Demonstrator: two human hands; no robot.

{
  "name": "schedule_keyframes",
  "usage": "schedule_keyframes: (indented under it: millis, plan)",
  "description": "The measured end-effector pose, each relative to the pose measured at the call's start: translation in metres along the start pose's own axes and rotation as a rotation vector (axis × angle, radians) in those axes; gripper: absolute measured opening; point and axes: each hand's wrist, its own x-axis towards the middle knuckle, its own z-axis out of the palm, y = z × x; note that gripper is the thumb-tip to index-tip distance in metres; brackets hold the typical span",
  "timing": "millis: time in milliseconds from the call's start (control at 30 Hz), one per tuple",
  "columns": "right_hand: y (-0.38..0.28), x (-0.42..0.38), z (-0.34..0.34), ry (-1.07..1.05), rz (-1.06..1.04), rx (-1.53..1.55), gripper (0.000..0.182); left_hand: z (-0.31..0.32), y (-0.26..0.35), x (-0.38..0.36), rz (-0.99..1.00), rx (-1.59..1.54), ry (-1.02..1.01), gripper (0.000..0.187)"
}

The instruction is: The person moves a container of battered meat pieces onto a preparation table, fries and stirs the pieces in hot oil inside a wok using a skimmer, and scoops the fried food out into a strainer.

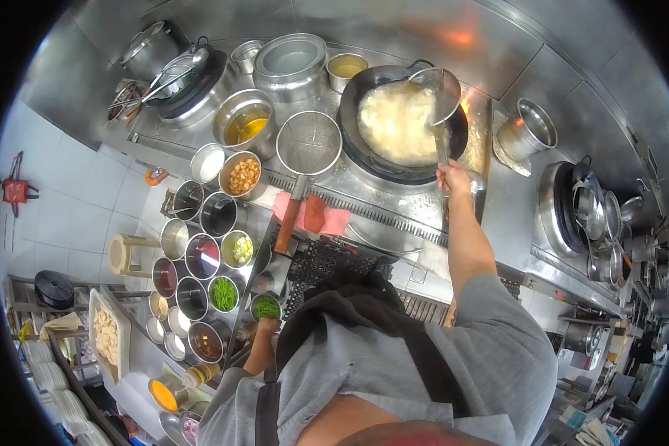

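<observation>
Beside the wok (351, 123), the right hand (453, 178) clasps a scoop (447, 98) by its handle, presumably avoiding heat. At the greens (265, 306), the left hand's (268, 325) grip cannot be told.

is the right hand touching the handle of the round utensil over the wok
Touching. The head view shows the right hand with its fingers closed around the lower end of the handle, no gap visible between them.

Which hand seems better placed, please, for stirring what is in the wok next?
Probably the right hand: it grips a utensil whose round head is over the wok. The left hand is farther away, at a bowl of chopped greens.
</observation>
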Motion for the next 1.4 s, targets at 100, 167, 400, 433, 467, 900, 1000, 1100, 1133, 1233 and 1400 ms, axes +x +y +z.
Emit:
schedule_keyframes:
  millis: [100,167,400,433,467,900,1000,1100,1133,1233,1400]
  plan:
    - [-0.019,-0.018,0.005,-0.021,-0.016,0.055,0.007,0.003,-0.001,-0.001,-0.020,0.035,-0.018,0.016]
    - [-0.024,-0.040,0.003,-0.042,-0.037,0.055,0.009,0.003,0.001,0.001,-0.059,0.005,-0.025,0.016]
    - [-0.002,-0.092,-0.007,-0.010,-0.117,0.129,0.014,0.011,0.000,0.034,0.143,0.429,-0.077,0.016]
    - [0.000,-0.095,-0.009,-0.002,-0.113,0.167,0.014,0.013,0.001,0.039,0.192,0.522,-0.085,0.016]
    - [0.000,-0.095,-0.012,0.002,-0.112,0.147,0.013,0.012,0.005,0.042,0.244,0.611,-0.090,0.016]
    - [-0.021,-0.109,-0.043,0.093,-0.121,0.018,0.031,0.015,0.035,0.057,0.529,0.921,-0.028,0.016]
    - [-0.017,-0.098,-0.049,0.098,-0.119,0.107,0.026,0.020,0.026,0.056,0.642,1.047,-0.025,0.016]
    - [-0.027,-0.079,-0.064,0.048,-0.140,0.203,0.018,0.024,0.019,0.051,0.811,1.247,-0.085,0.017]
    - [-0.033,-0.069,-0.071,0.005,-0.148,0.255,0.014,0.026,0.019,0.050,0.879,1.331,-0.182,0.015]
    - [-0.048,-0.028,-0.097,0.054,-0.233,0.304,0.013,0.042,0.012,0.044,0.634,1.116,-0.045,0.013]
    - [-0.099,0.002,-0.117,0.206,-0.217,-0.218,0.020,0.059,0.011,0.012,0.795,0.952,0.187,0.015]
